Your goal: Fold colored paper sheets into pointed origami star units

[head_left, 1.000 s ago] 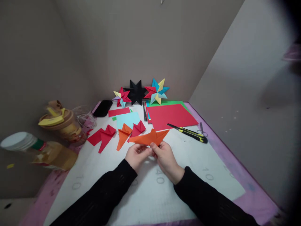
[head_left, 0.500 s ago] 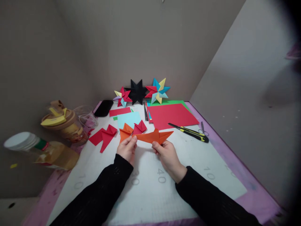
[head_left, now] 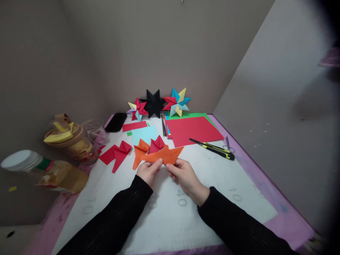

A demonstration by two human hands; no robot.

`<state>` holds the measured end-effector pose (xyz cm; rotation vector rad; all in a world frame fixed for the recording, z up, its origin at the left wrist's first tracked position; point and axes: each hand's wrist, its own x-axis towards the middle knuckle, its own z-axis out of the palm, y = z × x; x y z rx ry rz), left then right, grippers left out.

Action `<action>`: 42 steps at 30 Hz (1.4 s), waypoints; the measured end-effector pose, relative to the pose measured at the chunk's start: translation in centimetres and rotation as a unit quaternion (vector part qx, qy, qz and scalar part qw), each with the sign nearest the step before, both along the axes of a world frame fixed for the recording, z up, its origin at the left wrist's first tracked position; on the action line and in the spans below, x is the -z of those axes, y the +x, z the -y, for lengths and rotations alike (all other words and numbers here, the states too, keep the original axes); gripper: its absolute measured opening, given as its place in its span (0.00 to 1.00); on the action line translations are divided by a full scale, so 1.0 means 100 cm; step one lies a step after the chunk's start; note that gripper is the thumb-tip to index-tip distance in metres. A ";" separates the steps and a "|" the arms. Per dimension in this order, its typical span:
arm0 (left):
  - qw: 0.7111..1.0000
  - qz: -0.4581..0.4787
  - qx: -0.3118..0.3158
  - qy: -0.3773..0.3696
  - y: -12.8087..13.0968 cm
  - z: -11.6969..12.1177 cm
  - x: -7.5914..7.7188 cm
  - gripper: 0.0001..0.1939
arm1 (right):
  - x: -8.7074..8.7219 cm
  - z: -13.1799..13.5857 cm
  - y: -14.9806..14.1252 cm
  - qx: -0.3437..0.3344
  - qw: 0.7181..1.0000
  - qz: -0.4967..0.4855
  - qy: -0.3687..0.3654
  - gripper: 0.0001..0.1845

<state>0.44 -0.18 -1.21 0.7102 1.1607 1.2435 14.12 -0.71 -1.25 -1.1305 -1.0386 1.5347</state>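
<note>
An orange folded paper piece (head_left: 165, 154) is held above the mat, its pointed ends spreading left and right. My left hand (head_left: 149, 172) pinches its lower edge near the middle, thumb on top. Close beside it, my right hand (head_left: 184, 175) grips the same edge with thumb and fingers. Just behind lie another orange folded piece (head_left: 140, 150) and a red folded piece (head_left: 156, 144), the latter partly covered by the held one. More red folded paper (head_left: 118, 154) rests to the left.
Paper stars, including a black star (head_left: 153, 103), lean on the back wall. A red sheet (head_left: 195, 130) tops a paper stack, with a box cutter (head_left: 215, 149) and scissors (head_left: 227, 144) near it. A phone (head_left: 116, 122), a lidded cup (head_left: 71, 141) and a jar (head_left: 47, 170) stand left.
My left hand has slid right along the orange folded paper towards its middle, closer to my right hand. The paper has shifted left and turned slightly.
</note>
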 end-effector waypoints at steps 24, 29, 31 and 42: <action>0.999 -0.029 0.022 0.001 0.006 0.004 0.000 0.16 | -0.009 -0.004 0.004 0.010 0.998 -0.052 0.025 0.12; 0.997 -0.029 0.071 -0.022 0.004 0.002 0.001 0.17 | -0.010 -0.007 0.008 0.020 0.998 -0.044 0.034 0.15; 0.997 -0.031 0.068 -0.024 0.005 0.002 0.002 0.18 | -0.011 -0.006 0.008 0.021 0.998 -0.036 0.036 0.15; 0.990 -0.131 0.047 0.023 0.001 -0.001 0.016 0.20 | -0.004 -0.003 0.005 0.027 0.997 -0.011 0.077 0.16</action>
